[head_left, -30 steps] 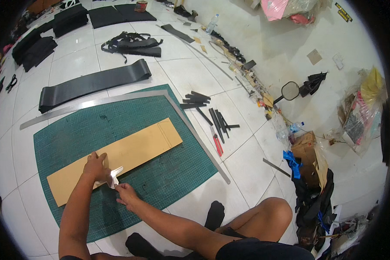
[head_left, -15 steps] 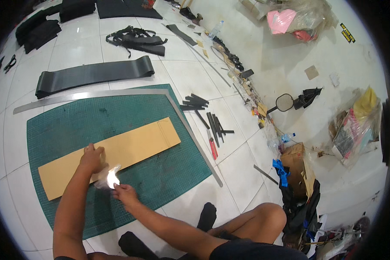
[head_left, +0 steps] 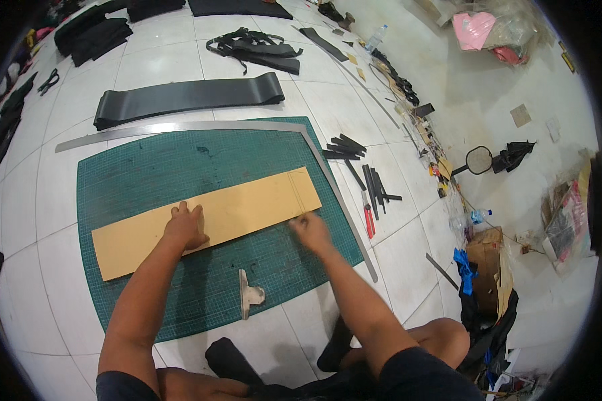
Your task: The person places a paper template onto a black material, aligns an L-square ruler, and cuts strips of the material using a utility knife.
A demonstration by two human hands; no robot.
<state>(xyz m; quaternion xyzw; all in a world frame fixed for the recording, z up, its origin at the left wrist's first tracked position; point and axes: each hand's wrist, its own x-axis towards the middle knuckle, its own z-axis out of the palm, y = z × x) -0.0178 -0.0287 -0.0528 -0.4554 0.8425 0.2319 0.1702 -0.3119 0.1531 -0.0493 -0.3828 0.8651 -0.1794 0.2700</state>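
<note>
I observe the long tan cardboard strip (head_left: 207, 220) lying flat on the green cutting mat (head_left: 147, 167) on the floor. My left hand (head_left: 184, 227) presses it, holding nothing. My right hand (head_left: 309, 230), loosely curled and empty, rests at its lower edge. A small metal tool (head_left: 247, 294) lies released nearby.

A floor-level craft workshop: a green cutting mat (head_left: 147, 180) lies on the white tiled floor (head_left: 60, 267), with a long metal ruler (head_left: 180, 127), black material strips (head_left: 187, 100), cut pieces (head_left: 354, 157) and scraps along the wall.
</note>
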